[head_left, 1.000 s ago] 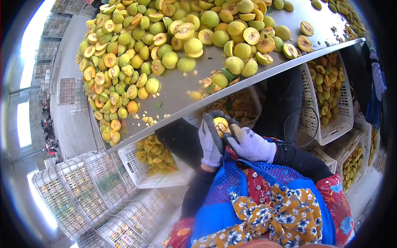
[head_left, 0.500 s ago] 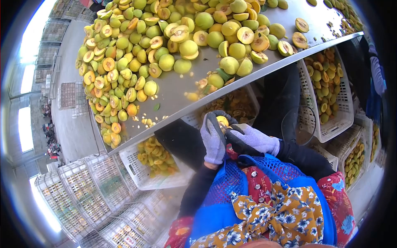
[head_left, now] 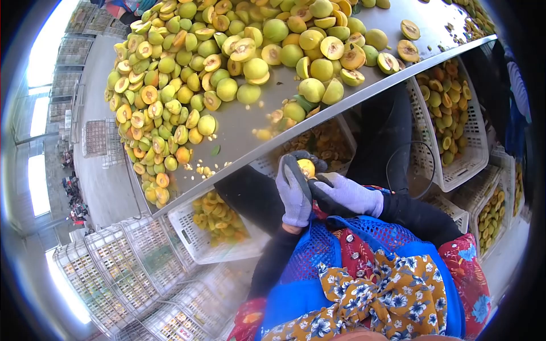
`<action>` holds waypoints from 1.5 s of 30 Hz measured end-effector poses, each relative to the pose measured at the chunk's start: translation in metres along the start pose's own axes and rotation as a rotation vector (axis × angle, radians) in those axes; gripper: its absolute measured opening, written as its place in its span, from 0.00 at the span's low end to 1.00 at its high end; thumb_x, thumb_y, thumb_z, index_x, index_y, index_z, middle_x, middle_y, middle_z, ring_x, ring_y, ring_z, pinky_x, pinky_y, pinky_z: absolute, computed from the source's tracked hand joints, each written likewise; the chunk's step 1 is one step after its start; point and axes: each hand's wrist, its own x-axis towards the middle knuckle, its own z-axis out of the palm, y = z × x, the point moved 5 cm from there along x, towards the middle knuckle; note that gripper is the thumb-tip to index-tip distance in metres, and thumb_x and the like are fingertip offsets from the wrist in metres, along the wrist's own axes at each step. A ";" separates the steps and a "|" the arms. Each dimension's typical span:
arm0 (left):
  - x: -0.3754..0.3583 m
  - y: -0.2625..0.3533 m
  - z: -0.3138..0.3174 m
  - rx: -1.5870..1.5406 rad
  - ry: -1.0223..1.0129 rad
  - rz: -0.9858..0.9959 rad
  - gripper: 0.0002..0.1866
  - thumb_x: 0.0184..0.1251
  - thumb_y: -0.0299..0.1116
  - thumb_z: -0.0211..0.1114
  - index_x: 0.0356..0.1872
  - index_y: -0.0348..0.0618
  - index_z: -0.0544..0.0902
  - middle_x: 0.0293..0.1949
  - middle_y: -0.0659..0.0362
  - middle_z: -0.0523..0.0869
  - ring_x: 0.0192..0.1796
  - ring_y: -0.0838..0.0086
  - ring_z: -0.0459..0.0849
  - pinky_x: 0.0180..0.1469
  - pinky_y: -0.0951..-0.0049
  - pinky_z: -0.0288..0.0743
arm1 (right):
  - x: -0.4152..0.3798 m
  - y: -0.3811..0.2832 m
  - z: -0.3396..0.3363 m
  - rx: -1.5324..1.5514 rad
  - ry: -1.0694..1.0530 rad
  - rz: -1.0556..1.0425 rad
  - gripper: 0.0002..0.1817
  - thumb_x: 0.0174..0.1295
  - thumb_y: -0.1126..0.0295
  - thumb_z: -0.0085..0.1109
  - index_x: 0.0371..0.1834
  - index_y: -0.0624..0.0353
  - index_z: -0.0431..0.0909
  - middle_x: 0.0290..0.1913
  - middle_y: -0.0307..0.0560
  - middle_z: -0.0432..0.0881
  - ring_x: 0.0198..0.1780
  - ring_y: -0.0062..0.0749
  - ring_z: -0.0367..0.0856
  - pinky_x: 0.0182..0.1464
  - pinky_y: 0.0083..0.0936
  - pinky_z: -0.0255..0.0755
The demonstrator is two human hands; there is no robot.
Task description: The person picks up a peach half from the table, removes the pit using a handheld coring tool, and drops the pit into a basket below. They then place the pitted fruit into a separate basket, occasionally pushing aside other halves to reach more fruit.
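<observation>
A piece of yellow stone fruit [head_left: 306, 167] is held in front of my body, over the gap between my legs and the table edge. My left hand [head_left: 296, 190], in a lilac glove with a black palm, is closed around it. My right hand [head_left: 343, 192], gloved alike, is closed against the lower right side of the fruit. Whatever its fingers grip is hidden. Above my hands, a big heap of yellow-green stone fruit [head_left: 187, 74], many cut in half, lies on the metal table [head_left: 239, 125]. Loose pale pits are scattered near its edge.
Crates of fruit halves stand below the table: a white crate [head_left: 187, 233] at left, another white crate [head_left: 455, 176] at right, more beyond. Stacked crates [head_left: 131, 261] are at lower left. A co-worker's sleeve [head_left: 517, 91] shows at far right, part of another person [head_left: 119, 11] at top left.
My hands have stayed together in nearly the same place, and the fruit between them shows a little more. The view has shifted slightly.
</observation>
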 end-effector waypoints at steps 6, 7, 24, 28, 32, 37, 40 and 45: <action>0.009 -0.002 0.004 -0.230 -0.131 -0.074 0.22 0.83 0.47 0.45 0.45 0.36 0.77 0.35 0.51 0.85 0.37 0.66 0.87 0.45 0.67 0.82 | -0.004 -0.015 0.001 0.823 -0.086 0.380 0.18 0.78 0.55 0.47 0.48 0.61 0.75 0.33 0.43 0.78 0.29 0.22 0.75 0.30 0.18 0.71; 0.010 -0.001 0.003 -0.192 -0.160 -0.058 0.23 0.83 0.48 0.45 0.45 0.36 0.78 0.36 0.51 0.85 0.37 0.66 0.87 0.45 0.67 0.82 | -0.005 -0.017 0.004 0.989 -0.186 0.453 0.19 0.77 0.53 0.48 0.46 0.61 0.75 0.29 0.40 0.76 0.24 0.19 0.72 0.24 0.14 0.67; 0.009 0.010 0.013 -0.385 -0.050 -0.061 0.22 0.81 0.49 0.49 0.45 0.36 0.75 0.38 0.51 0.85 0.39 0.63 0.87 0.45 0.65 0.85 | -0.003 0.006 0.019 1.766 -0.370 0.620 0.22 0.75 0.50 0.49 0.40 0.62 0.71 0.17 0.36 0.63 0.11 0.12 0.59 0.08 0.08 0.55; 0.024 -0.038 -0.059 0.017 0.249 0.226 0.20 0.80 0.48 0.53 0.47 0.37 0.75 0.40 0.53 0.83 0.44 0.64 0.86 0.48 0.65 0.84 | -0.007 -0.041 0.006 1.552 -0.481 0.434 0.22 0.76 0.50 0.48 0.40 0.63 0.72 0.15 0.38 0.66 0.10 0.14 0.63 0.09 0.11 0.57; -0.017 -0.012 -0.178 0.073 0.572 0.195 0.22 0.77 0.45 0.57 0.57 0.35 0.74 0.42 0.47 0.82 0.47 0.58 0.85 0.49 0.64 0.82 | 0.007 -0.013 -0.009 1.353 -0.274 0.521 0.20 0.75 0.55 0.51 0.50 0.64 0.75 0.17 0.37 0.71 0.10 0.15 0.64 0.11 0.12 0.59; -0.026 0.059 -0.240 1.547 0.810 0.283 0.24 0.75 0.43 0.59 0.61 0.34 0.73 0.49 0.43 0.81 0.50 0.46 0.81 0.56 0.52 0.75 | 0.014 -0.005 -0.006 1.140 -0.118 0.655 0.19 0.78 0.58 0.47 0.58 0.62 0.74 0.20 0.39 0.74 0.11 0.15 0.65 0.13 0.11 0.58; 0.046 0.097 -0.209 1.200 0.551 0.164 0.26 0.74 0.46 0.57 0.65 0.37 0.72 0.52 0.39 0.80 0.54 0.44 0.80 0.59 0.51 0.73 | 0.015 0.005 -0.001 1.126 -0.167 0.663 0.20 0.78 0.57 0.47 0.57 0.63 0.75 0.21 0.38 0.75 0.11 0.14 0.66 0.13 0.10 0.59; 0.189 0.054 -0.181 1.574 0.217 0.072 0.30 0.71 0.52 0.57 0.66 0.42 0.70 0.57 0.38 0.79 0.57 0.44 0.80 0.60 0.52 0.73 | 0.010 -0.003 -0.005 0.924 -0.216 0.594 0.19 0.75 0.55 0.53 0.47 0.63 0.79 0.25 0.37 0.79 0.14 0.11 0.71 0.17 0.08 0.64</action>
